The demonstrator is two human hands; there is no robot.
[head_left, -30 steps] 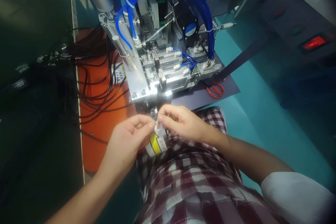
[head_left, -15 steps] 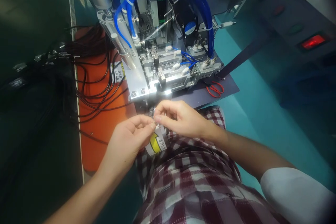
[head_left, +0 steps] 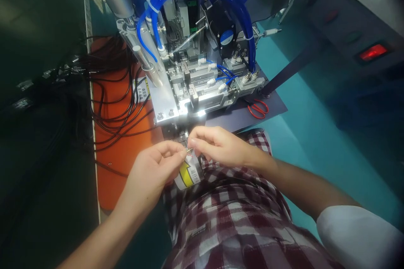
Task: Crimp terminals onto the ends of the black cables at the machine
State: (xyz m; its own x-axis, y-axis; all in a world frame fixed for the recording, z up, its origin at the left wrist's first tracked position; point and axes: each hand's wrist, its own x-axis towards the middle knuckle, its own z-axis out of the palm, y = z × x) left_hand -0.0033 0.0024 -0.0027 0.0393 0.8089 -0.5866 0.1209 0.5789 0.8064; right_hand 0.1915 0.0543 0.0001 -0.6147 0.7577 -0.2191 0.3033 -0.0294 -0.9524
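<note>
The left hand [head_left: 154, 166] pinches a thin piece [head_left: 190, 150] at its fingertips. The piece's long axis points across the narrow gap toward the right hand [head_left: 217, 147], whose fingertips are close together; whether they grip the far end cannot be told. A label [head_left: 189, 174] lies below the fingertips. The machine [head_left: 217, 101] bounds the far side; room for movement lies nearer, over the checked garment [head_left: 221, 206].

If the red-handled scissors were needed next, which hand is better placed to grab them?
Probably the right hand: it's nearer the red-handled scissors. The left hand is farther away and pinches a thin piece.
</note>
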